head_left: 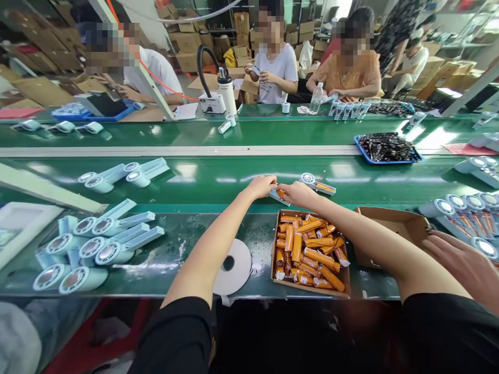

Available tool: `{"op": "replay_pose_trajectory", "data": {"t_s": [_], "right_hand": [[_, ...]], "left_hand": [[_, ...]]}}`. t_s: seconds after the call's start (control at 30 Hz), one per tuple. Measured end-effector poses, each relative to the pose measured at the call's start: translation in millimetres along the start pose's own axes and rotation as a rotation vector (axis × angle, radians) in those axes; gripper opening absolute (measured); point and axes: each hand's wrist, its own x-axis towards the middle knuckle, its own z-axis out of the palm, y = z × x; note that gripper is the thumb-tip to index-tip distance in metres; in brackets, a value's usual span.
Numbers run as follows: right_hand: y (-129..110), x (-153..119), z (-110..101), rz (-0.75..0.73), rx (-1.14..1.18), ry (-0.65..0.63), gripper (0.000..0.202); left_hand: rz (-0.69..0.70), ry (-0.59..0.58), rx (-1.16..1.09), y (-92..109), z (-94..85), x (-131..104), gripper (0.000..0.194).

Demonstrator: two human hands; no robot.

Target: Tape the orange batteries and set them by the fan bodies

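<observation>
My left hand is closed over the upper end of a light-blue plastic housing at the belt's near side, hiding most of it. Close against it, my right hand pinches an orange-wrapped battery lying at the housing. The fingertips of both hands nearly meet; any wire between them is too small to make out. Just beyond my right hand lies another light-blue housing with a round head and an orange battery in its handle. Below my forearms, a cardboard box holds many orange batteries with thin wires.
A white tape roll lies left of the box. Light-blue housings fill the left side; more lie right. Another person's hand touches a second cardboard box. A blue tray holds black parts. Several people sit opposite.
</observation>
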Motion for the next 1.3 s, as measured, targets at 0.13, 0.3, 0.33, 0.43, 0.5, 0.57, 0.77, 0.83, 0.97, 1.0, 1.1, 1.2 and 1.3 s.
{"op": "replay_pose_trajectory", "data": {"t_s": [0.13, 0.3, 0.33, 0.43, 0.5, 0.57, 0.77, 0.83, 0.97, 1.0, 1.1, 1.2, 1.3], "right_hand": [[-12.0, 6.8, 0.9, 0.006, -0.156, -0.156, 0.052], [-5.1, 26.1, 9.4, -0.028, -0.218, -0.243, 0.053], [-0.3, 27.4, 12.0, -0.027, -0.225, -0.243, 0.053], [16.0, 22.4, 22.4, -0.04, -0.201, -0.176, 0.052], [25.1, 16.2, 30.5, -0.066, -0.163, -0.11, 0.051], [31.3, 12.3, 37.9, -0.101, -0.136, -0.056, 0.05], [43.1, 13.0, 49.5, -0.184, -0.062, 0.04, 0.042], [47.6, 12.9, 52.7, -0.198, -0.032, 0.073, 0.039], [53.7, 8.7, 57.5, -0.231, -0.004, 0.074, 0.039], [54.6, 7.2, 57.9, -0.234, -0.009, 0.068, 0.041], [57.5, 2.8, 58.3, -0.236, -0.04, 0.051, 0.044], [62.7, 0.5, 59.2, -0.223, -0.067, 0.059, 0.045], [66.2, 1.0, 60.1, -0.201, -0.07, 0.087, 0.044]], "left_hand": [[-0.032, 0.021, -0.045, 11.7, 3.3, -4.9, 0.021], [-0.037, 0.05, -0.099, 15.1, 9.4, -4.6, 0.022], [-0.038, 0.068, -0.102, 8.8, 7.7, -7.4, 0.025], [-0.119, 0.158, -0.066, -36.7, -11.2, -32.5, 0.042], [-0.264, 0.221, 0.002, -90.1, -36.7, -61.2, 0.045], [-0.44, 0.274, 0.1, -153.8, -69.2, -93.6, 0.044], [-0.805, 0.242, 0.272, -311.7, -141.4, -159.1, 0.088], [-0.864, 0.168, 0.268, -343.0, -145.7, -161.0, 0.084], [-0.905, 0.1, 0.264, -380.2, -141.5, -144.7, 0.081], [-0.899, 0.098, 0.268, -384.8, -140.4, -139.5, 0.08], [-0.872, 0.103, 0.29, -387.8, -139.0, -128.8, 0.075], [-0.818, 0.102, 0.311, -376.5, -136.8, -129.2, 0.071], [-0.742, 0.084, 0.311, -356.0, -128.7, -137.0, 0.07]]}}
